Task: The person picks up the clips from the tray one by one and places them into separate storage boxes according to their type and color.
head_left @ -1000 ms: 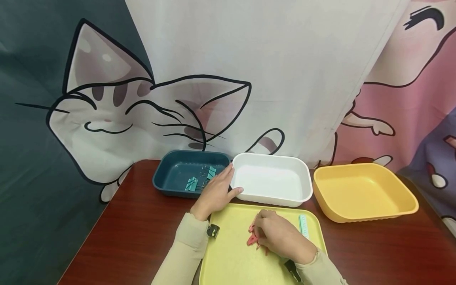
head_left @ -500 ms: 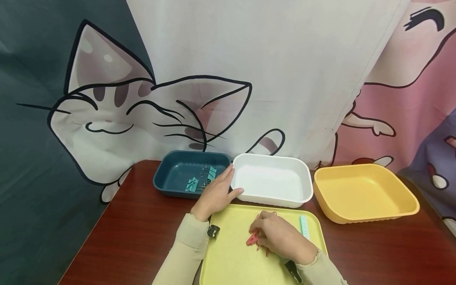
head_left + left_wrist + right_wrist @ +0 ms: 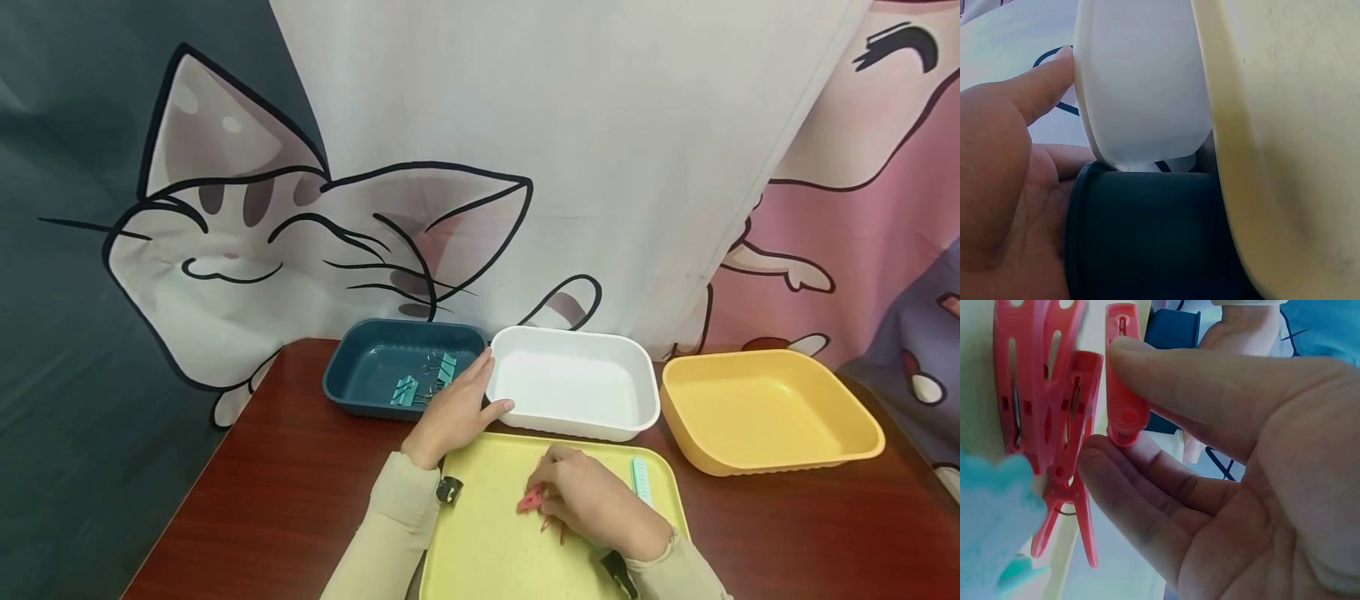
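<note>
My left hand [image 3: 450,417] reaches over the near right corner of the dark blue bin [image 3: 352,406], fingers stretched along its side rim. Its thumb lies by the near rim of the white bin [image 3: 570,431]. Over the yellow tray [image 3: 480,533], my right hand [image 3: 596,504] bends down among red plastic clothespins [image 3: 530,500], partly covering them. The right wrist view shows thumb and fingertips pinching one red clothespin [image 3: 1125,394]. Beside it are other red clothespins [image 3: 1088,367], close to the fingertips. Teal binder clips [image 3: 405,390] lie in the blue bin.
An orange-yellow bin [image 3: 765,417] stands right of the white one. On the tray's right side lies a teal and white strip-like object [image 3: 640,479]. A blurred teal shape [image 3: 991,519] fills the right wrist view's lower left. A printed cloth [image 3: 615,167] hangs behind the table [image 3: 247,500].
My right fingers have shifted slightly over the red clothespins, covering one that showed more a second ago. The left hand stays in place.
</note>
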The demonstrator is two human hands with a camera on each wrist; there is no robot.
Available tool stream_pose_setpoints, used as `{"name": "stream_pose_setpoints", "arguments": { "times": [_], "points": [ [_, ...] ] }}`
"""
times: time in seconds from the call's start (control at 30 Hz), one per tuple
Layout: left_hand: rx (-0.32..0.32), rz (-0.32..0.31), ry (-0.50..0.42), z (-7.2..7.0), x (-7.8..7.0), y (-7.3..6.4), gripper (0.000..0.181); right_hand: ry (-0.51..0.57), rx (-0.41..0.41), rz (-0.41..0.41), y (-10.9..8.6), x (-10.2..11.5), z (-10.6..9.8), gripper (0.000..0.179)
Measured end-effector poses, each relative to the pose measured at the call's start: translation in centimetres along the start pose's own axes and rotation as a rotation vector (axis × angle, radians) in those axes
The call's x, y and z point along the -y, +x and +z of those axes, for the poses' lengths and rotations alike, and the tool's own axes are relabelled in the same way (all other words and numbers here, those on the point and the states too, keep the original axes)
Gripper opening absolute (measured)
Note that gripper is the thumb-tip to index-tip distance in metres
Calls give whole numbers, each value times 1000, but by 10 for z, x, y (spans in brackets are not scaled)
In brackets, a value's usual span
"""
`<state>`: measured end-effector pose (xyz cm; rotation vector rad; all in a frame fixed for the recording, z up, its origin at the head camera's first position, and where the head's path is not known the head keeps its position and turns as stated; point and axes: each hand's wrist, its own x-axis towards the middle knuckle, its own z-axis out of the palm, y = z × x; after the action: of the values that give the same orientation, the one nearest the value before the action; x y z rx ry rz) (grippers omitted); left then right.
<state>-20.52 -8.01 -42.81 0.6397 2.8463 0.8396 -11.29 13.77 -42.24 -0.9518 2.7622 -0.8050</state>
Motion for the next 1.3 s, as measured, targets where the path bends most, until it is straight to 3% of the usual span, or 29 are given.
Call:
{"name": "stream_pose_setpoints", "arguments": {
  "times": [0.3, 0.77, 1.3],
  "points": [
    [-9, 1, 7, 1, 0, 0, 80, -48, -114, -40, 0, -4, -7, 19],
    [-15, 5, 4, 2, 1, 0, 80, -96, -195, -40, 1, -9, -16, 17],
    [-17, 7, 6, 3, 2, -1, 80, -60, -273, 130, 2, -14, -32, 22]
  ]
}}
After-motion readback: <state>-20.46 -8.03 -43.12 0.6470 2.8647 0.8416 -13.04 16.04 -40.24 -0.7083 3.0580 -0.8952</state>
